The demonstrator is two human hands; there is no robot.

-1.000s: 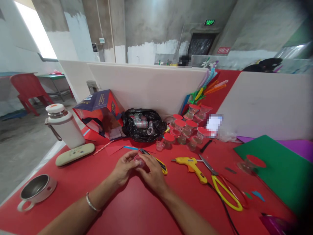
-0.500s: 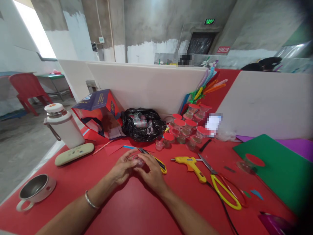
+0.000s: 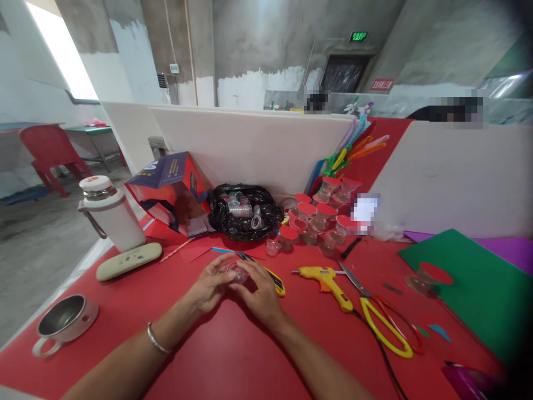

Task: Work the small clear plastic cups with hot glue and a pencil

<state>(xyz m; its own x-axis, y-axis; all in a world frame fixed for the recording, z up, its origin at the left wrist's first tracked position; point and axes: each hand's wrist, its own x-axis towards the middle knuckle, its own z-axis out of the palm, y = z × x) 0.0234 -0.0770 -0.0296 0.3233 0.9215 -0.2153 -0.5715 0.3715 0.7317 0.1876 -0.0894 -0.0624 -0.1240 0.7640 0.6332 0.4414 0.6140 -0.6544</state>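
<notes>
Between both hands, above the red table (image 3: 208, 350), is a small clear plastic cup (image 3: 239, 273) with some red at its rim. My left hand (image 3: 214, 282) grips it from the left, thumb and fingers closed on it. From the other side my right hand (image 3: 259, 289) has its fingers closed round the same cup. Part of the cup is hidden by the fingers. Just behind my right hand lies a yellow and black utility knife (image 3: 277, 283), partly covered. A yellow glue gun (image 3: 327, 280) rests on its side to the right.
Scissors (image 3: 385, 328) lie right of the glue gun. Several red-topped clear cups (image 3: 308, 210) are stacked behind, beside a black plastic bag (image 3: 220, 219) of cups. A mug (image 3: 66, 322), glasses case (image 3: 129, 262) and flask (image 3: 119, 219) stand left; a green sheet (image 3: 462, 278) lies right.
Both hands stay nearly in place, with the cup still held between them. The whole view has shifted very slightly.
</notes>
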